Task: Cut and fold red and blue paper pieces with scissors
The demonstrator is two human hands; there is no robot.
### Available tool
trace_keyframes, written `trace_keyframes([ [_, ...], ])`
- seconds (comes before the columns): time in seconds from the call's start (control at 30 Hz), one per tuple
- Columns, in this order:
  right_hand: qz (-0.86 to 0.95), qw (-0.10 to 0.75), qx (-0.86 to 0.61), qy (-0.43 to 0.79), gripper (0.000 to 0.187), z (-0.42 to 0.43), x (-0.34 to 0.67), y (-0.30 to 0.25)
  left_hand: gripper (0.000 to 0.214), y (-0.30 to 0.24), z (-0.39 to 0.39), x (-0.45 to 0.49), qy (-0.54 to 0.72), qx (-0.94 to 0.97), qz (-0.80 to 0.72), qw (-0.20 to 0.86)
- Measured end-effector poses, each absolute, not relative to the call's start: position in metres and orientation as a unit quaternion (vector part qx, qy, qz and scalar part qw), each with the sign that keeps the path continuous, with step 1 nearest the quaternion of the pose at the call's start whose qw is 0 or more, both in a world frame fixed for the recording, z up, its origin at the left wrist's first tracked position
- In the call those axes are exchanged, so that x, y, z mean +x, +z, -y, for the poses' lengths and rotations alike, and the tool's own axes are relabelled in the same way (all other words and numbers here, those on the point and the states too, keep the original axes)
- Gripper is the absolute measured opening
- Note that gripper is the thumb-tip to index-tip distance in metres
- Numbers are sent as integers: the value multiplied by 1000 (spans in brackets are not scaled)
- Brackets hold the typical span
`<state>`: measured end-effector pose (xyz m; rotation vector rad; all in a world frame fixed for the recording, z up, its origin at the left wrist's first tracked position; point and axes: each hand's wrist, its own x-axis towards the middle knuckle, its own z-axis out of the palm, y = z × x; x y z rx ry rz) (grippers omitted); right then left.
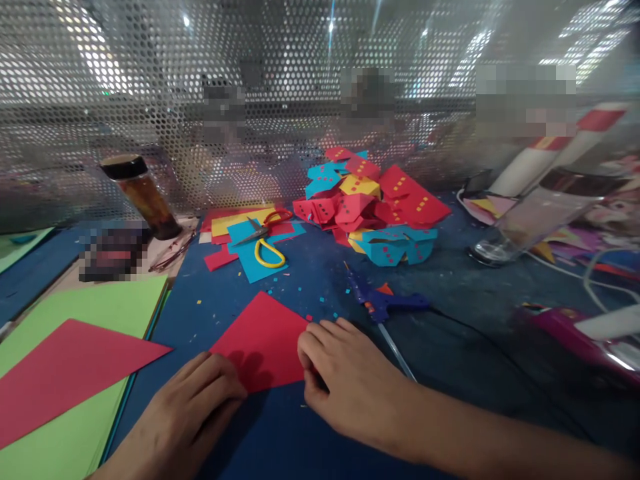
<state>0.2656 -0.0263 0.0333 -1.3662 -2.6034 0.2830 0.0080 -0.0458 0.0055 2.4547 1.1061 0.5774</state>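
Observation:
A folded red paper sheet [263, 340] lies on the blue table [310, 287] right in front of me. My left hand [193, 403] rests on its lower left edge with fingers curled and pressed down. My right hand [345, 373] pinches the sheet's right edge, fingers bent onto the paper. A blue hot glue gun [383, 303] lies just beyond my right hand.
A pile of folded red, blue and yellow paper pieces [373, 207] sits at the back. Scissors [263, 237] lie on paper scraps. Green sheets with a red one [75, 353] lie at left. A dark jar [143, 193] and a tipped clear jar [535, 217] stand near a perforated metal screen.

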Motion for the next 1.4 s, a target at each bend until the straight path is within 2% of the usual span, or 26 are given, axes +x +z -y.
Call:
trace_keyframes([
  [0.5,882,76,-453,100,12,22,277,39,16,7,43,8,233,886,-364,166],
  [0.83,896,5,-432,101,14,24,284,56,20,9,42,9,240,894,-352,140],
  [1.23,901,-40,-412,129,20,16,296,64,21,9,40,10,243,897,-350,121],
  [1.4,904,12,-410,117,18,15,295,69,18,7,40,8,229,895,-360,128],
])
